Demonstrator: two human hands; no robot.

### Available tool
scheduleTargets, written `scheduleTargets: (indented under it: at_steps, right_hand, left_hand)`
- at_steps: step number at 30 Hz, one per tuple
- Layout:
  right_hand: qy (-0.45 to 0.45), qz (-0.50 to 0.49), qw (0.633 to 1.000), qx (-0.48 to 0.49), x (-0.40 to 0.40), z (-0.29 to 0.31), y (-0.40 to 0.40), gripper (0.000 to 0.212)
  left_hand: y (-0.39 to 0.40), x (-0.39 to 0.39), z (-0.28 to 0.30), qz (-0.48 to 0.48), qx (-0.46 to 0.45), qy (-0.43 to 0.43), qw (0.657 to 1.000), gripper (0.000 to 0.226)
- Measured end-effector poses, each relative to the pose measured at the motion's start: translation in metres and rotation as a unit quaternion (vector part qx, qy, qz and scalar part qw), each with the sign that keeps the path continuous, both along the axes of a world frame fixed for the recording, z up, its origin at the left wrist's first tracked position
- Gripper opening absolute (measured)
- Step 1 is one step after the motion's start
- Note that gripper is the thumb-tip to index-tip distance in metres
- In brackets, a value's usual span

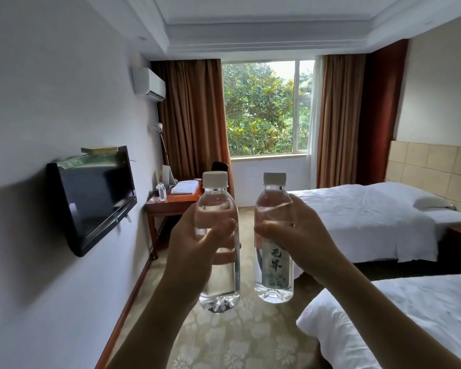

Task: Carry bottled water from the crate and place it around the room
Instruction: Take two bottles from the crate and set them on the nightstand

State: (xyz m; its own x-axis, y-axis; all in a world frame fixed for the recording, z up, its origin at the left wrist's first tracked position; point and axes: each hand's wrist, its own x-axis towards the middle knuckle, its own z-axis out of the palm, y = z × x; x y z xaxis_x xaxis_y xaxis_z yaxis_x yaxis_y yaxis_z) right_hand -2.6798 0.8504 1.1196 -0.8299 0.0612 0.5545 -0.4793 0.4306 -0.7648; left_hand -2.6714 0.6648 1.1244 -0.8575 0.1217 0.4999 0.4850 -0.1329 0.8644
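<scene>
A: Bottled water, where is it right now?

B: One water bottle (pixel 218 243) in the left hand (pixel 194 246), one labelled bottle (pixel 274 241) in the right hand (pixel 298 235), both upright in mid-air over the carpet, just beside each other, between the wall TV (pixel 93 198) and the beds.

A: Grips?

B: Fingers and thumb of each hand curl round the bottle's middle, forearms stretched forward.

A: Best way on?

B: I'd keep them vertical, walk to the bench (pixel 171 202) under the window, and set one near its front edge, apart from the small bottles already there.
</scene>
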Motion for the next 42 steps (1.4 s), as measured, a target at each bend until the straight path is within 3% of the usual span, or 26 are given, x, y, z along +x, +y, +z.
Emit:
scheduleTargets:
  at_steps: [19,28,42]
  right_hand:
    - [0.004,-0.046,0.999,-0.007,-0.418,0.004,0.029,0.06]
    - [0.026,-0.046,0.999,0.009,-0.616,-0.012,0.113,0.059]
    - [0.035,-0.103,0.994,0.001,-0.894,0.005,0.259,0.059]
  left_hand:
    - [0.025,-0.448,0.001,-0.071,0.022,0.002,0.997,0.061]
    - [0.107,-0.646,-0.019,-0.067,0.011,-0.003,0.998,0.055]
    - [0.253,-0.95,0.002,-0.106,-0.001,-0.001,0.994,0.05]
